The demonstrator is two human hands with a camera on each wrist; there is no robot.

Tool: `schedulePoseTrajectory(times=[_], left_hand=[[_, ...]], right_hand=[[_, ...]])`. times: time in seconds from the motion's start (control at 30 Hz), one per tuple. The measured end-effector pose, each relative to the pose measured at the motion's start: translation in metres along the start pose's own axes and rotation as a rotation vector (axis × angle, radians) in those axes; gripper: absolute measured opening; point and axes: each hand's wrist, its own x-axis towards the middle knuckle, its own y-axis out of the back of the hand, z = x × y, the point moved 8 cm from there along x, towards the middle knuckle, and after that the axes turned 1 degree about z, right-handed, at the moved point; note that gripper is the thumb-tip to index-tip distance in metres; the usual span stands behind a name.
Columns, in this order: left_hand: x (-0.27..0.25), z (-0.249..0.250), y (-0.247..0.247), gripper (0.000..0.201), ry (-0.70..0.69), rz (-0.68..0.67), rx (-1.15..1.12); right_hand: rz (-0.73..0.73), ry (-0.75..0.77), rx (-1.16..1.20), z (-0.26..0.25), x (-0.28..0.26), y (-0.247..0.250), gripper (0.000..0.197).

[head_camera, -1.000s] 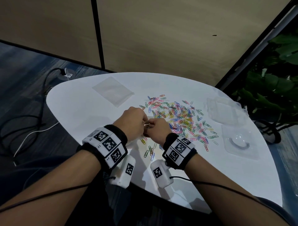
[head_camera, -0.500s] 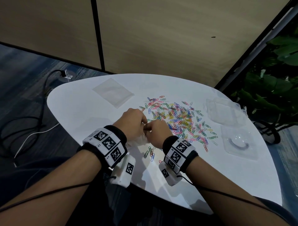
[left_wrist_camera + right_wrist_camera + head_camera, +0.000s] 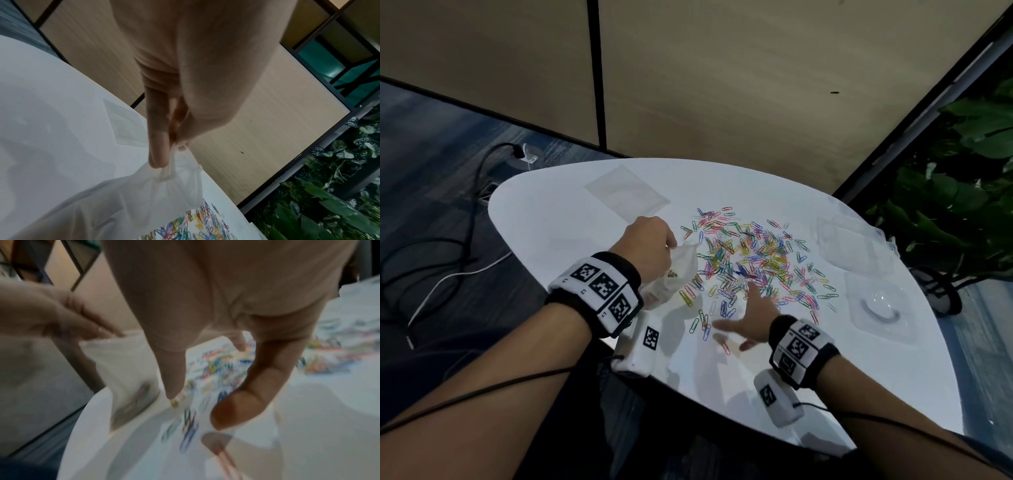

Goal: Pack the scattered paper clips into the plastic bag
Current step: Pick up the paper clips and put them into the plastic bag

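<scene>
Many coloured paper clips (image 3: 753, 260) lie scattered over the middle of the white table (image 3: 808, 370). My left hand (image 3: 650, 246) pinches the top edge of a clear plastic bag (image 3: 674, 274), which hangs down to the table with some clips (image 3: 672, 273) inside. The left wrist view shows thumb and fingers (image 3: 160, 146) pinching the bag's rim (image 3: 176, 172). My right hand (image 3: 750, 322) hovers low over the near edge of the clip pile, fingers spread and holding nothing. In the blurred right wrist view its fingers (image 3: 174, 379) point down at clips (image 3: 189, 428) beside the bag (image 3: 127, 373).
A second flat clear bag (image 3: 626, 195) lies at the table's far left. Clear plastic packaging (image 3: 856, 246) and a blister tray (image 3: 880, 308) sit at the right edge. Cables (image 3: 448, 246) run on the floor to the left; a leafy plant (image 3: 955, 192) stands at the right.
Both hands were together at the bag's mouth. Now my right hand has pulled away toward me and to the right and opened over the near clips; the left has lifted the bag.
</scene>
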Motion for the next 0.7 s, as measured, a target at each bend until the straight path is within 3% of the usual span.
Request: schedulePoseTrajectory(times=[0.1,0.27,0.43,0.7], left_hand=[[-0.004,-0.008,0.004,0.032,0.015,-0.001,-0.001],[-0.005,-0.016,0.014,0.033,0.029,0.017,-0.014],[-0.006,-0.013,0.015,0.033,0.011,0.004,-0.014],[-0.007,-0.005,0.011,0.032,-0.004,-0.024,0.012]], right_hand=[[0.014,-0.019,-0.042,0.007,0.000,-0.033,0.138],[0.180,0.029,0.001,-0.012,0.012,-0.036,0.128],[0.310,0.050,0.034,-0.022,0.029,-0.003,0.086],[0.447,0.226,-0.327,-0.029,0.045,0.011,0.032]])
